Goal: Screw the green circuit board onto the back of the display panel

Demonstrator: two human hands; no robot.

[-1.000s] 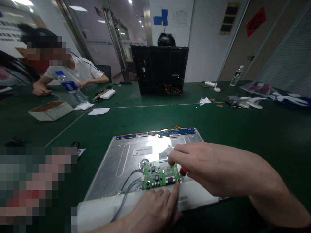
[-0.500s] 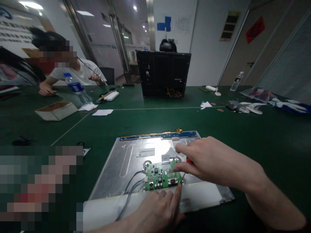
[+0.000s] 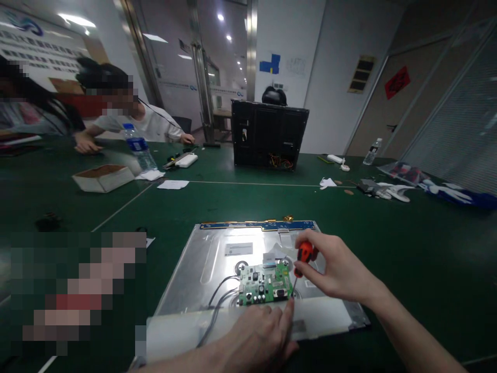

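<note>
My right hand (image 3: pixel 330 264) grips a red and black screwdriver (image 3: pixel 305 250), tilted with its shaft pointing down. Its tip meets the lower right corner of a green circuit board (image 3: pixel 248 282). My left hand (image 3: pixel 260 329) lies along the board's front edge, index finger stretched to that same corner, beside the tip; its other fingers are partly bent. Whether a screw sits under the tip is too small to see. The board rests on the metal back of a display panel (image 3: pixel 209 259), with grey cables (image 3: pixel 217 305) running from its left side.
A black monitor casing (image 3: pixel 267 134) stands farther back. To the left are a paper box (image 3: pixel 103 178), a water bottle (image 3: pixel 139 147) and a seated person (image 3: pixel 143 122). Gloves (image 3: pixel 392 191) and a second bottle (image 3: pixel 373 152) lie or stand at right.
My right hand has shifted its hold on the screwdriver, whose handle now shows between thumb and fingers. My left index finger stays at the board's corner. The view has tilted slightly.
</note>
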